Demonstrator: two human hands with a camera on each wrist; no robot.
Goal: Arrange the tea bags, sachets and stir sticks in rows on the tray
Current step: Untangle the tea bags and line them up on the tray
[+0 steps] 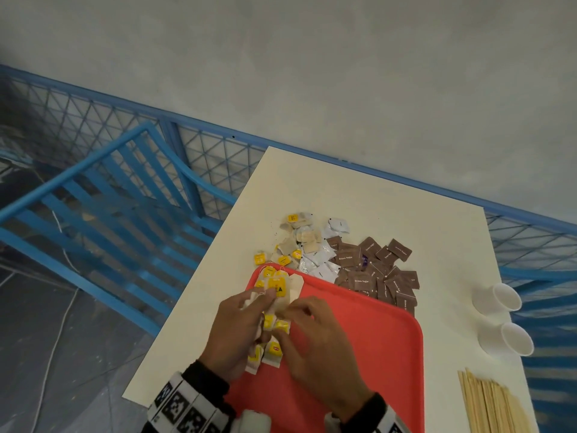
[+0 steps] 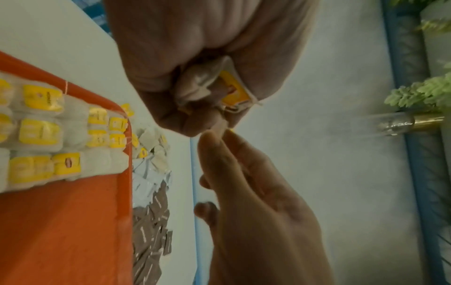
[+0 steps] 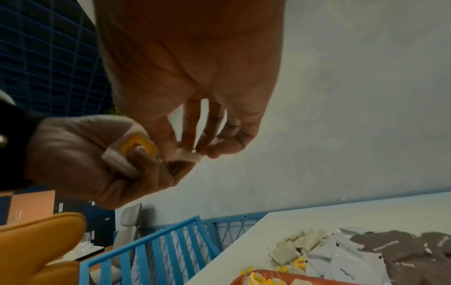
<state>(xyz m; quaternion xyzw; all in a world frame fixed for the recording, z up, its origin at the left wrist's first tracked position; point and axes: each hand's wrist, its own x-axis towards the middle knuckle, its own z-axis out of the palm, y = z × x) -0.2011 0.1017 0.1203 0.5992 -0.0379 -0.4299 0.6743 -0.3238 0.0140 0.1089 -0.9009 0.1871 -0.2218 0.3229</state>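
Observation:
A red tray (image 1: 374, 339) lies on the white table (image 1: 343, 195). Tea bags with yellow tags (image 2: 41, 131) lie in rows along its left side. Both hands hover over that side. My left hand (image 1: 249, 310) grips a small bunch of tea bags (image 1: 278, 287), whose yellow tag (image 2: 234, 90) shows in the palm. My right hand (image 1: 299, 310) pinches the edge of one tea bag (image 3: 187, 156) from that bunch between thumb and fingertips. Behind the tray lie a loose pile of tea bags (image 1: 296, 239), white sachets (image 1: 318, 260) and brown sugar sachets (image 1: 374, 273). Wooden stir sticks (image 1: 490, 404) lie at the right.
Two white paper cups (image 1: 499, 298) (image 1: 512, 339) lie on their sides near the table's right edge. A blue chair (image 1: 109, 198) stands left of the table, and a blue mesh fence (image 1: 218, 157) runs behind it. The tray's right half is bare red.

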